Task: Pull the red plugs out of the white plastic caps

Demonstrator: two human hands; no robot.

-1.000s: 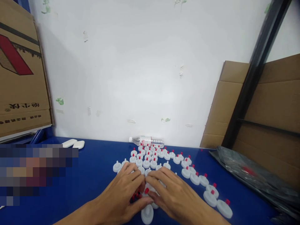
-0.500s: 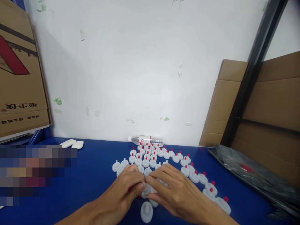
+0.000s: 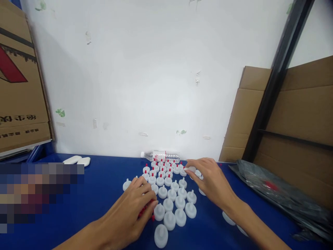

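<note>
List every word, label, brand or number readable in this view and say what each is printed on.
Cardboard box, left: large dark characters and a smaller line beneath, seen mirrored or upside down; none can be read.
Water bottle lying by the wall: red-and-white label, print too small to read.
White caps near the left hand and right hand: no text visible.

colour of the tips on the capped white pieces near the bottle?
Red tips on the capped white pieces, seen in the head view; the nearer uncapped pieces are plain white.

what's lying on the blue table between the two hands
In the head view, rows of white plastic caps, most here lacking red tips, lie between the left hand and the right hand on the blue table.
</note>
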